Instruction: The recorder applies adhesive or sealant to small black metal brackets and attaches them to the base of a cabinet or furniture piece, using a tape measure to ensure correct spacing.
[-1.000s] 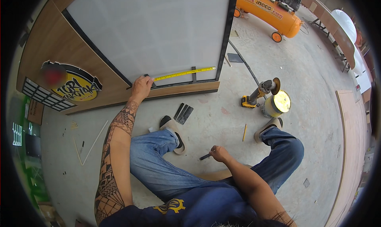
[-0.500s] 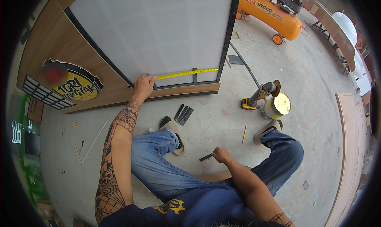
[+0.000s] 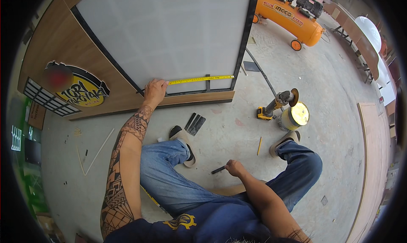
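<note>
Since the earlier frame, the yellow tape-measure blade (image 3: 199, 79) has slid right, its end now reaching the black right edge (image 3: 245, 39) of the white panel (image 3: 169, 35) at upper middle. The left grip (image 3: 155, 91), left of centre, holds the blade's other end, back of the hand showing, its tattooed forearm (image 3: 127, 166) rising from lower left. The right grip (image 3: 233, 168), lower centre, closes on a short dark strip (image 3: 218, 170) angled leftward; its forearm (image 3: 263, 196) slants up from lower right.
</note>
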### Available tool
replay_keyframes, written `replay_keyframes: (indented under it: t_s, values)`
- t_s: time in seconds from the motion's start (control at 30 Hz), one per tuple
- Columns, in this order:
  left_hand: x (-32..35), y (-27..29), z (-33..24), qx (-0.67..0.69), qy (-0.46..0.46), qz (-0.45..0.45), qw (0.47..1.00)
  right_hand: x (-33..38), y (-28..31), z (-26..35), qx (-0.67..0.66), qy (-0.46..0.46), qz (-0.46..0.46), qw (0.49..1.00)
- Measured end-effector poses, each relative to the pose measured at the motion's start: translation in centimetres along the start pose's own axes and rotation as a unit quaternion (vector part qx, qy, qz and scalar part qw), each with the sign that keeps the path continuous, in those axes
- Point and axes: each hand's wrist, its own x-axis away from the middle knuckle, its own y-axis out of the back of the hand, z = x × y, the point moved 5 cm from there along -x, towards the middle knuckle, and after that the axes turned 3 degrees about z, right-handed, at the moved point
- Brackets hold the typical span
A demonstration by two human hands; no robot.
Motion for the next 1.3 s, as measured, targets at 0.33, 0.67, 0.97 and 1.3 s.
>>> replay_keyframes:
  t_s: [0.33,0.67,0.97,1.3]
  values:
    - [0.0,-0.3,0.1,-0.003,-0.010,-0.017,1.000,-0.6,-0.6,-0.5,-0.001,0.004,0.005,1.000]
    - [0.0,-0.2,-0.4,-0.011,-0.007,-0.024,1.000,-0.9,-0.9,-0.9,-0.002,0.008,-0.008,1.000]
    - [0.4,0.0,0.0,-0.020,0.017,0.005,1.000,-1.6,1.6,2.1,-0.066,0.027,-0.088,0.994]
    - [0.2,-0.1,0.0,-0.027,0.016,0.002,1.000,-10.2,28.3,21.1,-0.028,0.184,-0.441,0.878]
